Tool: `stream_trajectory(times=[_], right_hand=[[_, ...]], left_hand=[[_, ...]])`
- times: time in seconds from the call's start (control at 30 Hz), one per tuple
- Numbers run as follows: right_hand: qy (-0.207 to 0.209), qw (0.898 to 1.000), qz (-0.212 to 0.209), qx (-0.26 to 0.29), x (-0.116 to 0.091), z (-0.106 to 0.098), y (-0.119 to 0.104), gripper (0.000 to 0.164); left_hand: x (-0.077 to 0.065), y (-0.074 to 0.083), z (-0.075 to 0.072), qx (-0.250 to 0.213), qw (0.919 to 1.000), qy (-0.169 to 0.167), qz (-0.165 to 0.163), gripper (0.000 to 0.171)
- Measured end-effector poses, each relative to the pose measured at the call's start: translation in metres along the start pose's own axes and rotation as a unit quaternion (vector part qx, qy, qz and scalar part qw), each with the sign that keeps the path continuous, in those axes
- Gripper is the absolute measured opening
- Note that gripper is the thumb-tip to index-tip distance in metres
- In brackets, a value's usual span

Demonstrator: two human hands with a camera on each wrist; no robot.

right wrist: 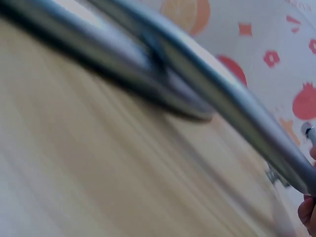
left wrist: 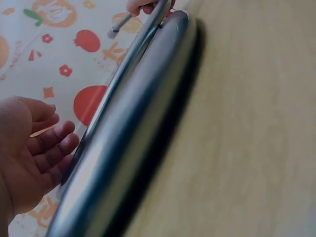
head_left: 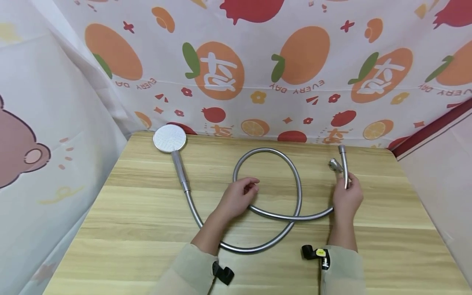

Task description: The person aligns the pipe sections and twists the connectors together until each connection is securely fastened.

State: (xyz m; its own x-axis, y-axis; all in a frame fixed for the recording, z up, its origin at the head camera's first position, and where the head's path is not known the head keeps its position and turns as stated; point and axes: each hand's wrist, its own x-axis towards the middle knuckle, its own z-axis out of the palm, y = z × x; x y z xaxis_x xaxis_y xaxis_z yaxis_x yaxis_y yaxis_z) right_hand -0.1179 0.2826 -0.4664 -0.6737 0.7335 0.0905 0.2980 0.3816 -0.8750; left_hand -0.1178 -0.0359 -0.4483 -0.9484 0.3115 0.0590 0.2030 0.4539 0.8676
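Note:
A shower head [head_left: 169, 138] with a grey handle lies at the table's far left, joined to a long silver shower hose [head_left: 299, 184] that makes a loop in the middle. My right hand [head_left: 347, 196] grips the hose near its free end, whose connector points up and away. Just left of that end is a small metal fitting [head_left: 334, 165]. Over the loop's left side is my left hand [head_left: 237, 196], fingers loosely bent and holding nothing. In the left wrist view its fingers [left wrist: 52, 153] are beside the hose [left wrist: 118, 128]. The right wrist view shows mostly hose [right wrist: 232, 94].
The wood-grain table [head_left: 147, 237] meets a fruit-print curtain [head_left: 258, 102] along its back edge. Another cloth [head_left: 55, 123] hangs at the left. A dark red strip [head_left: 431, 127] borders a pale panel on the right.

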Motion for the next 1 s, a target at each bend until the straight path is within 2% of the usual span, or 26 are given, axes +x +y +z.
stream_trajectory(times=[0.13,0.23,0.37,0.53,0.63,0.77,0.9,1.0], right_hand=[[-0.016,0.999,0.016,-0.024,0.018,-0.009,0.009,0.042],[-0.020,0.999,0.029,-0.024,0.026,-0.012,0.013,0.043],[-0.016,0.998,0.053,-0.002,0.029,-0.012,0.018,0.035],[-0.005,0.998,0.054,0.034,0.025,-0.005,0.026,0.029],[0.014,0.998,0.038,0.047,0.023,0.000,0.031,0.030],[0.039,0.997,0.020,0.056,0.023,0.005,0.033,0.032],[0.051,0.997,0.015,0.064,0.021,0.008,0.037,0.029],[0.060,0.995,0.010,0.076,0.021,0.011,0.039,0.027]], left_hand=[[0.007,0.010,0.006,0.030,0.9989,-0.032,0.016,0.028],[0.019,0.022,0.012,0.065,0.9953,-0.066,0.029,0.028],[0.050,0.041,0.027,0.111,0.9869,-0.103,0.057,0.029],[0.095,0.059,0.055,0.157,0.9744,-0.137,0.085,0.032],[0.119,0.069,0.077,0.205,0.9593,-0.164,0.104,0.038],[0.146,0.078,0.106,0.275,0.9331,-0.193,0.127,0.046],[0.162,0.083,0.133,0.321,0.9107,-0.218,0.141,0.049],[0.170,0.086,0.149,0.345,0.8986,-0.232,0.140,0.050]])
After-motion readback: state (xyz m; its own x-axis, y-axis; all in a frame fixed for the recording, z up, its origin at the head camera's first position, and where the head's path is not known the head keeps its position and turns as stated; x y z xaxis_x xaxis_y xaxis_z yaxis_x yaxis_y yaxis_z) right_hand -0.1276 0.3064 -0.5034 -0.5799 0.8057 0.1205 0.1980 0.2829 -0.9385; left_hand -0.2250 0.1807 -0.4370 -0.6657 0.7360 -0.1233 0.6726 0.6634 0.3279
